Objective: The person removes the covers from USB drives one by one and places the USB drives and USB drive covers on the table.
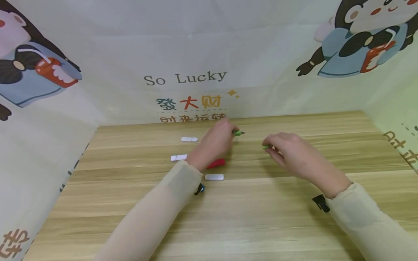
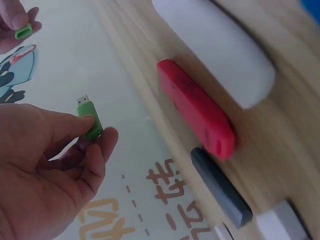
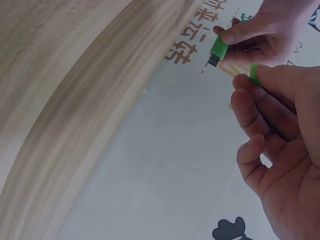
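Note:
My left hand pinches a green USB stick between thumb and fingers, its metal plug bare and pointing toward the right hand. Off to the right, my right hand holds a small green cap by thumb and fingertip. In the left wrist view the open end of that cap shows. Stick and cap are apart, both held above the table. The head view hides most of the stick's body behind the left fingers.
On the wooden table, around and under the left forearm, lie a red USB stick, white sticks and a black stick. A printed cloth wall stands along the back edge.

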A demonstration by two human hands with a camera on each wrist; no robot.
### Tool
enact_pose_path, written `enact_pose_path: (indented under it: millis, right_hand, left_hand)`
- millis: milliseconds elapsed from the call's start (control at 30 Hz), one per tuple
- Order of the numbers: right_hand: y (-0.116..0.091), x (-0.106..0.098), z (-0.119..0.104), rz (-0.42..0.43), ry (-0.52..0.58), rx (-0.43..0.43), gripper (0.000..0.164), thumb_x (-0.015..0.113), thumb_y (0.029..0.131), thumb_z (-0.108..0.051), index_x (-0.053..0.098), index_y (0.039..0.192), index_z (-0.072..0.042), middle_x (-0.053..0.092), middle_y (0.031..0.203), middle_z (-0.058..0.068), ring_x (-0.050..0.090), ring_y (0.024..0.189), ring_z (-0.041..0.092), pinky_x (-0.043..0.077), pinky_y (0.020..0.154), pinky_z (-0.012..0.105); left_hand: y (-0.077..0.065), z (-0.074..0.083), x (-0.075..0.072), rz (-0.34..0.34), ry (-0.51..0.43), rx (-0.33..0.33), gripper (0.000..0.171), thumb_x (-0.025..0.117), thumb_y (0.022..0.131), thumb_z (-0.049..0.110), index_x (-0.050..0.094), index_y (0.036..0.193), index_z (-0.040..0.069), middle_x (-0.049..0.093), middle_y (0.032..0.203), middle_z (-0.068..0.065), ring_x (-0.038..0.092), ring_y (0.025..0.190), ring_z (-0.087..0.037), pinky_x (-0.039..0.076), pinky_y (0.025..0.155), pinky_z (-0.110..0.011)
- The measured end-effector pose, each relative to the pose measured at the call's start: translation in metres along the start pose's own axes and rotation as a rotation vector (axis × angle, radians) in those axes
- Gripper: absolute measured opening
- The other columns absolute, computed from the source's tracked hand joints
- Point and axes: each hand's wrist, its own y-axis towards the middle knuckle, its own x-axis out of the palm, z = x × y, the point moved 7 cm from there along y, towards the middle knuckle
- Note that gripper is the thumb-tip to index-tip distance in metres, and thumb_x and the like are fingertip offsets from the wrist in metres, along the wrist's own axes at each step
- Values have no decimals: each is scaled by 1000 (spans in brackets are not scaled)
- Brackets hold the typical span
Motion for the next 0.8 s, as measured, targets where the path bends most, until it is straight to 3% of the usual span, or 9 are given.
enact_pose_path:
  millis: [167,400,800]
  right_hand:
    - [-3,-3,0,34,-39,-33,10,73,86,-4,70,95,-7,70,90,3,66,79,18,54,70,37]
    - [-6,-6,1,54,-75,-52,13,76,82,-3,70,92,-8,68,89,2,64,79,19,53,70,36]
    - [-8,-2,2,9,-83,-30,11,75,84,-6,71,93,-8,68,89,1,64,77,17,53,69,39]
  left_hand:
    - [14,-4,8,-17,-35,-47,37,52,91,-7,72,117,8,65,116,-5,56,112,-18,44,100,-29]
    - [29,-6,24,-111,-54,-130,42,50,89,-10,66,123,9,60,125,-4,51,122,-19,40,105,-30]
    - [42,-3,40,-155,-30,-144,35,58,86,-11,66,114,9,65,113,-2,60,106,-17,49,92,-28]
